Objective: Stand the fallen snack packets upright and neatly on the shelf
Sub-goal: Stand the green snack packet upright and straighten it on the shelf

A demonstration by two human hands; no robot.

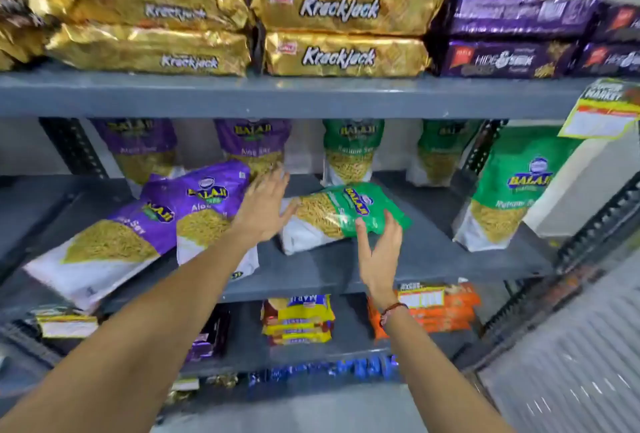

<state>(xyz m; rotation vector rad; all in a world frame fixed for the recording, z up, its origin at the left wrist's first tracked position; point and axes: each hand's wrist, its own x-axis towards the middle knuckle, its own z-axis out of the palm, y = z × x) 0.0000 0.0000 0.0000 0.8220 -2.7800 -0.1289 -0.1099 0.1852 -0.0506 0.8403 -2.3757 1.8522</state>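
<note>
A green Balaji packet (332, 214) lies on its side in the middle of the grey middle shelf (311, 273). My right hand (379, 249) is spread against its near right end, thumb and fingers touching the green part. My left hand (261, 207) is flat and spread at its left end. Two purple Balaji packets lean over on the left, one (100, 249) lying low at the front, one (207, 211) propped behind it. Upright at the back stand two purple packets (138, 148) (254, 145) and two green ones (351, 152) (441, 152). Another green packet (509, 190) stands upright at the right.
The shelf above carries stacked gold Krackjack packs (346, 31) and purple Hide & Seek packs (512, 34). The lower shelf holds yellow packs (298, 320) and orange packs (436, 308). Slotted metal uprights (595, 218) frame the right side. Price tags (602, 110) hang from the shelf edges.
</note>
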